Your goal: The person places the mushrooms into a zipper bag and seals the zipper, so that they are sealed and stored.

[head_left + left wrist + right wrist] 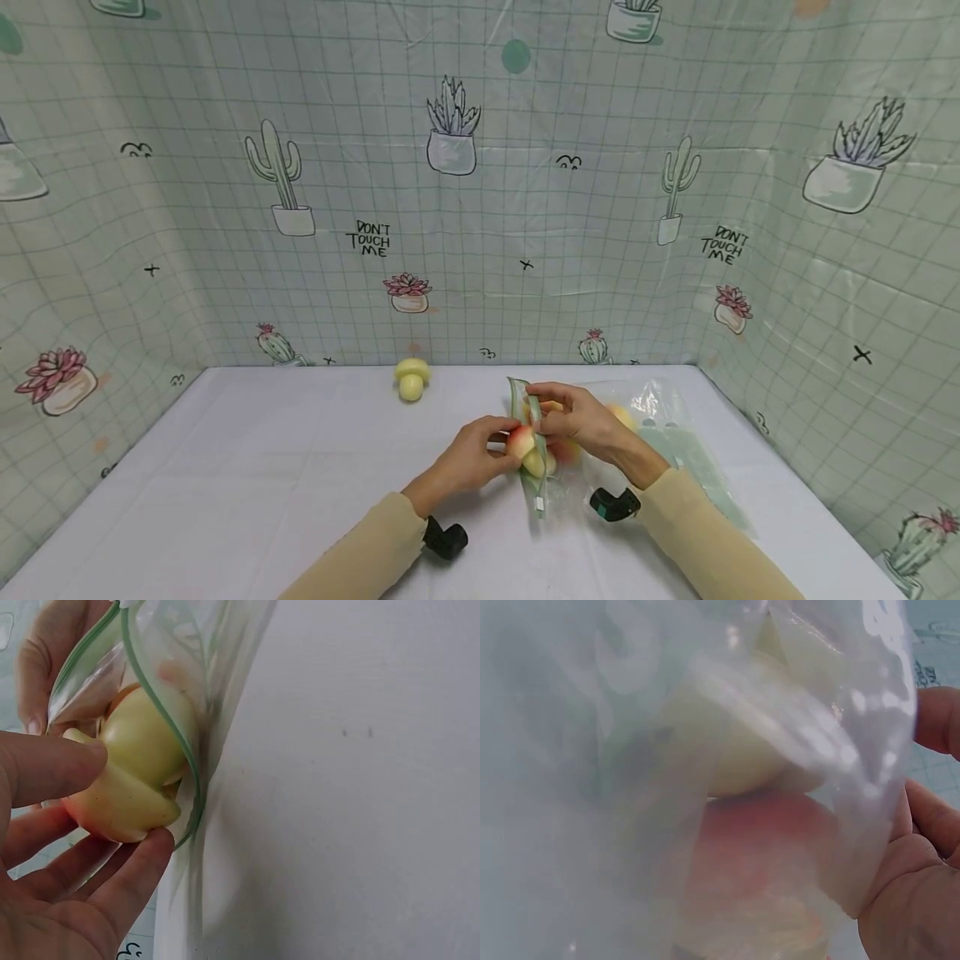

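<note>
A clear zip bag with a green seal lies toward the right of the table, its mouth facing left. My left hand grips a toy mushroom by its yellow cap with a red blush. In the left wrist view the mushroom's rounded stem points into the bag mouth, and the green seal strip runs across it. My right hand pinches the upper rim of the bag. Through the cloudy plastic in the right wrist view show a pale yellow piece and a red one.
Another toy mushroom, plain yellow, stands near the back edge of the white table. A flat pale green sheet lies under clear plastic beyond my right wrist. Patterned cloth hangs behind and at both sides.
</note>
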`<state>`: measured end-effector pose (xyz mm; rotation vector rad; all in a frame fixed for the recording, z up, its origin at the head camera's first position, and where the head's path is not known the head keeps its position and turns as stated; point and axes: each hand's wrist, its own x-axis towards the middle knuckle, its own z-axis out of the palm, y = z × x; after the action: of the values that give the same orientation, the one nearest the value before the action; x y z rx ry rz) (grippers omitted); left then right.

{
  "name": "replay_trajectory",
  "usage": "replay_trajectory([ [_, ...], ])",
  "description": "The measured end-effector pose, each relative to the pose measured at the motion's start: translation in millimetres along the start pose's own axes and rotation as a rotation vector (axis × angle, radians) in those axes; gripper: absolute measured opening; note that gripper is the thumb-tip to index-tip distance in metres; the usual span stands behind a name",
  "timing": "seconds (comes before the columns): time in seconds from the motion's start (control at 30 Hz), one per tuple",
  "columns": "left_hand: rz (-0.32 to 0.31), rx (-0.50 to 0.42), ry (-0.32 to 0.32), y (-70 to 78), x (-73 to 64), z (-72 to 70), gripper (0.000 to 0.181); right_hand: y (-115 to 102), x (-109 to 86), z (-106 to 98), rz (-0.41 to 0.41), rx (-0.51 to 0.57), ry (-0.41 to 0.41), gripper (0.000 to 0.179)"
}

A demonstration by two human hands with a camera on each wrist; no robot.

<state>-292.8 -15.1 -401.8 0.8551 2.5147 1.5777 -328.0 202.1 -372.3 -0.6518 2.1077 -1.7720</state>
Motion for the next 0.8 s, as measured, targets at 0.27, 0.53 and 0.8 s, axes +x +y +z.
replay_trajectory([
  [0.27,0.007,-0.020,0.016,-2.0,2.2,1.8,0.039,0.5,1.2,-0.6,0.004,0.012,0.001,0.066],
  [0.53,0.009,-0.024,0.028,-3.4,5.2,7.9,0.037,-0.5,1.3,0.8,-0.002,-0.013,0.006,0.066],
  [0.8,0.000,-0.028,0.030,-3.9,6.5,11.3,0.037,-0.5,0.7,1.9,-0.013,-0.044,0.001,0.066],
])
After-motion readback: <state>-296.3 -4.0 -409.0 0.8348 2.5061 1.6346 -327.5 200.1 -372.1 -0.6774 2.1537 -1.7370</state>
